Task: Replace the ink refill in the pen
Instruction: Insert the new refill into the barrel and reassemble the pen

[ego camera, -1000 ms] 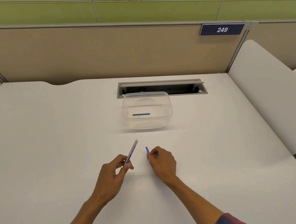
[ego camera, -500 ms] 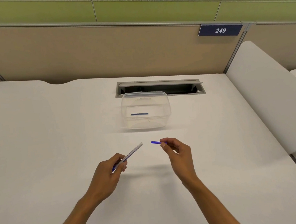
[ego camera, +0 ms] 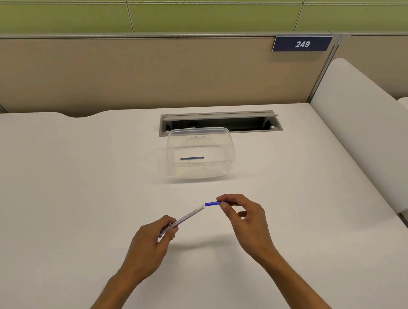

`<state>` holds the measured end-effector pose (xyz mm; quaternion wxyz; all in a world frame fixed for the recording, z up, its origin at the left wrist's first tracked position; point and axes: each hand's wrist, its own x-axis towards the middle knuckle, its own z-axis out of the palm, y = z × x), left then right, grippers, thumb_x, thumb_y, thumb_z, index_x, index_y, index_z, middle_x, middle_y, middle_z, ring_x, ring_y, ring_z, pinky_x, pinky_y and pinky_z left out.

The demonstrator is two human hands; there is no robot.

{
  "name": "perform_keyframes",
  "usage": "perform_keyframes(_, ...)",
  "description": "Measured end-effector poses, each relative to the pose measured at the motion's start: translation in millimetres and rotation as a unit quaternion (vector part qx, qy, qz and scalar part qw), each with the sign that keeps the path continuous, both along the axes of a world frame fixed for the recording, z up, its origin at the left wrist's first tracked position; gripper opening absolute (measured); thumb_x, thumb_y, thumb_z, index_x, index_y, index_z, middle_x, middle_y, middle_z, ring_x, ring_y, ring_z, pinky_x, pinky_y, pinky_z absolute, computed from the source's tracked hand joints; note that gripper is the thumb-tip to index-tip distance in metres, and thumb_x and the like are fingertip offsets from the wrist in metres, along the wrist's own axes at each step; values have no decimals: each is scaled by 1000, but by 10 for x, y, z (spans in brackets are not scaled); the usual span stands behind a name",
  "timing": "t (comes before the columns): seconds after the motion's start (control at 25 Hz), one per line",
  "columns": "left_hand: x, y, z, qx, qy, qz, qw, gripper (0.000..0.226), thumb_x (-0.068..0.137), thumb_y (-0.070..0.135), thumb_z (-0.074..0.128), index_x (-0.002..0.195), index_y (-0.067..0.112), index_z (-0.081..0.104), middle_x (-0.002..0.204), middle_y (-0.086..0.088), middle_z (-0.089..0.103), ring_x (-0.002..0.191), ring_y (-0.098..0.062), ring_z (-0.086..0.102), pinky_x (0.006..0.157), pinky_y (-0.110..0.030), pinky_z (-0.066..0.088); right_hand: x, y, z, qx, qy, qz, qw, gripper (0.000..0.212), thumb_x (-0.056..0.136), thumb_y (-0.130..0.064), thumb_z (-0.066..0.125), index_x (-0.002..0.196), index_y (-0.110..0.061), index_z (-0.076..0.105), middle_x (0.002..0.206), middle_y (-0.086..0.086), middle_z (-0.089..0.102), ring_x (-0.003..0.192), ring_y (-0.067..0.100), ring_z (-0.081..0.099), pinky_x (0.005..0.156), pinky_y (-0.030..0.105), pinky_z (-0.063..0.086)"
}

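My left hand (ego camera: pixel 154 240) grips the lower end of a white pen barrel (ego camera: pixel 188 215) with dark print; the barrel slants up to the right above the table. A blue ink refill (ego camera: pixel 212 204) is pinched between the thumb and fingers of my right hand (ego camera: pixel 244 215). It lies level, and its left tip meets the barrel's open upper end. The part of the refill inside my fingers is hidden. A second blue refill (ego camera: pixel 192 158) lies inside a clear plastic container (ego camera: pixel 228 156) farther back on the table.
The white table (ego camera: pixel 78 217) spreads wide around my hands. Behind the container an open cable slot (ego camera: pixel 219 121) is cut into the tabletop. A beige partition with a "249" plate (ego camera: pixel 302 44) closes the back. A white divider (ego camera: pixel 372 136) borders the right side.
My right hand has turned the blue refill level and moved it left until its tip touches the barrel's open end. My left hand has tilted the barrel flatter, toward the right.
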<state>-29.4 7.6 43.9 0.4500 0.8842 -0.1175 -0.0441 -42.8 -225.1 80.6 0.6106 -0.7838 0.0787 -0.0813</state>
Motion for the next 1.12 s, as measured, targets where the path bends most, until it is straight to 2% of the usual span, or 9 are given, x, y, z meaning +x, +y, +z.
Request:
perform_keyframes(0.4,26,11,19,25,-11,3,1000,11,91,37,48,85,33,57,78,10,65,74,-15,61,71,-38,52,-18,-20,-4,-34,-19,13,999,16,94,-16,63,95,-29,73,97,-19,73,96,6,65,65,18,44)
perform_keyframes(0.84,28,11,35,12,-1,0,1000,21,87,46,44,89,31,59,79,7,66,75,-18,62,72,-46,52,-39,-20,14,-23,-31,5,999,16,94,-16,63,94,-28,73,97,-19,72,97,7,65,65,15,44)
perform_keyframes(1.12,33,5,24,13,-9,-3,1000,13,90,37,48,88,30,59,78,7,65,74,-18,61,72,-45,52,-44,-36,-14,-41,-32,6,999,16,95,-16,63,95,-29,73,96,-17,72,96,7,65,66,20,45)
